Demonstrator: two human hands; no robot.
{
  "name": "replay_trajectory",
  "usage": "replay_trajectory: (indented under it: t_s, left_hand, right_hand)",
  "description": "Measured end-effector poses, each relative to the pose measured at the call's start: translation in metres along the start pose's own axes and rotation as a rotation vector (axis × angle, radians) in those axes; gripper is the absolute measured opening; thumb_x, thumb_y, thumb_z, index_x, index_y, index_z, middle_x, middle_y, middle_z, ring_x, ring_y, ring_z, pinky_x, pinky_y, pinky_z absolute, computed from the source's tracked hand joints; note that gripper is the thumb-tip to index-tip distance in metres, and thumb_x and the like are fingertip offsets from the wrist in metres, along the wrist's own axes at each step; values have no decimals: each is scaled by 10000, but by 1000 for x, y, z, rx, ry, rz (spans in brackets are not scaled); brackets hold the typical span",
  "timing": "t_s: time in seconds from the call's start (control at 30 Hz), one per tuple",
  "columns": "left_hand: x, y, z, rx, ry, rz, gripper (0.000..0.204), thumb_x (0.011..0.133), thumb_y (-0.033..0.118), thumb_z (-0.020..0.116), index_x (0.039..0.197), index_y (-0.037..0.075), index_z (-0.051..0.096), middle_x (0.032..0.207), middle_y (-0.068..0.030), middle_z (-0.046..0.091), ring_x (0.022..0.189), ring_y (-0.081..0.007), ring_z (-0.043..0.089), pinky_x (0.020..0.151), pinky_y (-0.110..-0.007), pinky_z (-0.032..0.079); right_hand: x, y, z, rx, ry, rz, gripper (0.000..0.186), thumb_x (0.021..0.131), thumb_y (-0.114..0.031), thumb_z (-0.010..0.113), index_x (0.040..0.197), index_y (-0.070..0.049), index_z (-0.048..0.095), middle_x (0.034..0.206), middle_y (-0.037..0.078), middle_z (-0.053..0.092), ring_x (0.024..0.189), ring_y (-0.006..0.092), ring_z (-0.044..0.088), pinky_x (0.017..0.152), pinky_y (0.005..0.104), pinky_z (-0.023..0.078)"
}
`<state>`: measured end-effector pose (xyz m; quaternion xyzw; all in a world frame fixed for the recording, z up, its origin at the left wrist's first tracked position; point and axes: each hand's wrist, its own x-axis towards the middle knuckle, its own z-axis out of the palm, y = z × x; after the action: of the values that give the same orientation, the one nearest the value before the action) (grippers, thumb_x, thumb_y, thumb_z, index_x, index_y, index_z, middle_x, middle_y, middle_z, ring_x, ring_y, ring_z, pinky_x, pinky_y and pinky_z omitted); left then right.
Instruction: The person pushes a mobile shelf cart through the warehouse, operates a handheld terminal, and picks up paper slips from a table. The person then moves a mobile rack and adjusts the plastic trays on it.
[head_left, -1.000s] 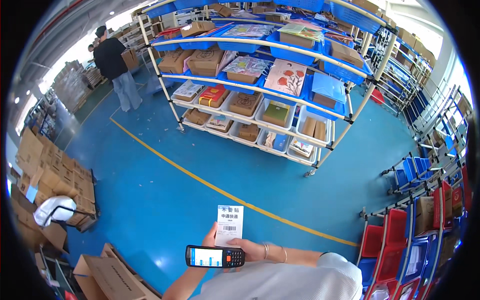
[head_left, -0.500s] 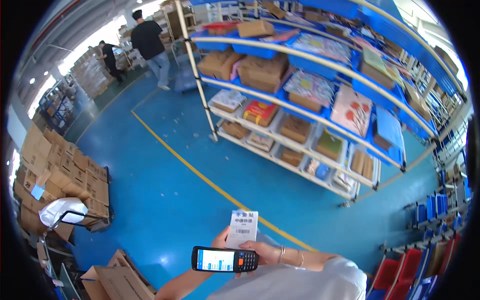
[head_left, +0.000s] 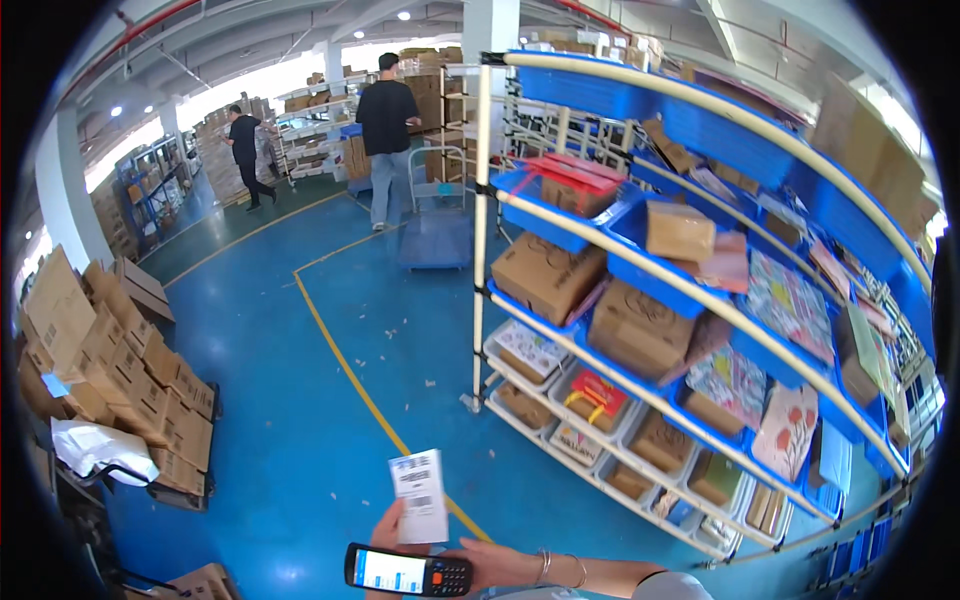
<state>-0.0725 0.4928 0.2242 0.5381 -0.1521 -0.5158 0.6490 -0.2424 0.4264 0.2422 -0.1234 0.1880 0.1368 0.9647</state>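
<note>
A white printed slip with a barcode [head_left: 420, 500] stands up in front of me. My left hand [head_left: 391, 527] grips its lower left edge, and some of the fingers are hidden behind the slip and the device below. Just under it lies a black handheld barcode scanner [head_left: 408, 571], its screen lit and its keypad towards the right. My right hand [head_left: 497, 566], with bracelets at the wrist, closes on the keypad end of this scanner, next to the slip's lower right corner.
At right a tall rack [head_left: 483, 240] carries blue and white bins of parcels. Cartons [head_left: 150, 400] and a white bag [head_left: 100, 450] sit on a cart at left. A flatbed trolley [head_left: 436, 245] stands ahead near two people. A yellow line [head_left: 345, 360] crosses the blue floor.
My view has swung up and to the left, so the rack appears farther right. Slip and scanner sit lower and more to the left, still in my hands. The right thumb has left the slip.
</note>
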Motion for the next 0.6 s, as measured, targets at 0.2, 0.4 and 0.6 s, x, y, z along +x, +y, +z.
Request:
replay_trajectory:
  t_s: [0.2, 0.4, 0.6]
  left_hand:
    - [137, 90, -57, -589, 236, -21, 391, 870, 261, 455, 1160, -2, 450, 1020, -152, 581, 809, -236, 610, 674, -304, 512]
    - [290, 129, -156, -82, 403, 452, 356, 892, 232, 415, 1153, -6, 448, 1060, -168, 553, 852, -227, 572, 712, -307, 461]
    - [470, 172, -133, 462, 741, 805, 396, 887, 367, 440, 950, -15, 524, 760, -150, 548, 587, -242, 485, 555, -345, 390]
  right_hand:
    - [0, -244, 23, -1422, 517, -445, 547, 877, -427, 405, 1237, -16, 383, 1187, 128, 448, 996, 229, 482, 847, 323, 401]
    - [-62, -458, 168, -1568, 1356, -1434, 292, 806, -149, 503, 1062, -15, 545, 1027, 82, 544, 848, 173, 507, 767, 276, 403]
    - [-162, -645, 217, -1878, 2208, -1723, 407, 842, -354, 500, 1051, -11, 566, 952, 122, 595, 906, 234, 543, 809, 294, 420]
